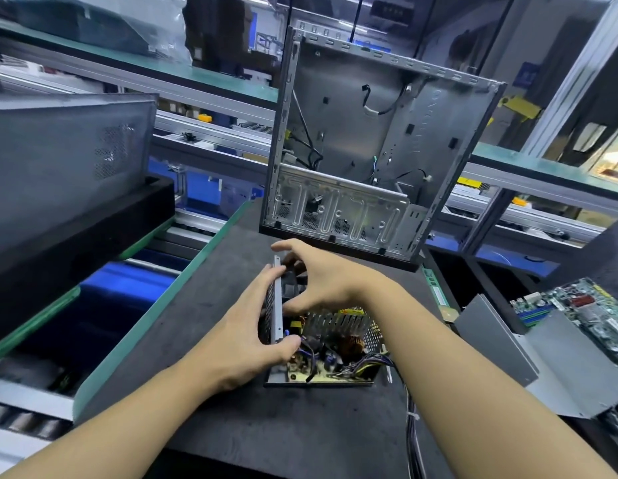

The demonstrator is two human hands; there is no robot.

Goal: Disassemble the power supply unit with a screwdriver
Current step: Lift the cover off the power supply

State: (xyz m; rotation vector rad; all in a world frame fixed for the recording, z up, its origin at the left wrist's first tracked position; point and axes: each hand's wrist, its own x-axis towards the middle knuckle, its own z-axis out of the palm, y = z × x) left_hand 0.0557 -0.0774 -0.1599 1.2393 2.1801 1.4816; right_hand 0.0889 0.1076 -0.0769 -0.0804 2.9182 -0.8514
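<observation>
Power supply unit (338, 354) is gripped by left hand (243, 331) and right hand (323, 276).

An open computer case (376, 140) stands upright at the counter's (231, 426) far end; a motherboard (577, 316) lies at right.

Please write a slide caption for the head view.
Left hand and right hand hold the opened power supply unit on a dark mat, before an upright computer chassis.

Your left hand (252, 330) grips the left wall of the power supply unit (335, 361); your right hand (317, 274) curls over its far end.
</observation>
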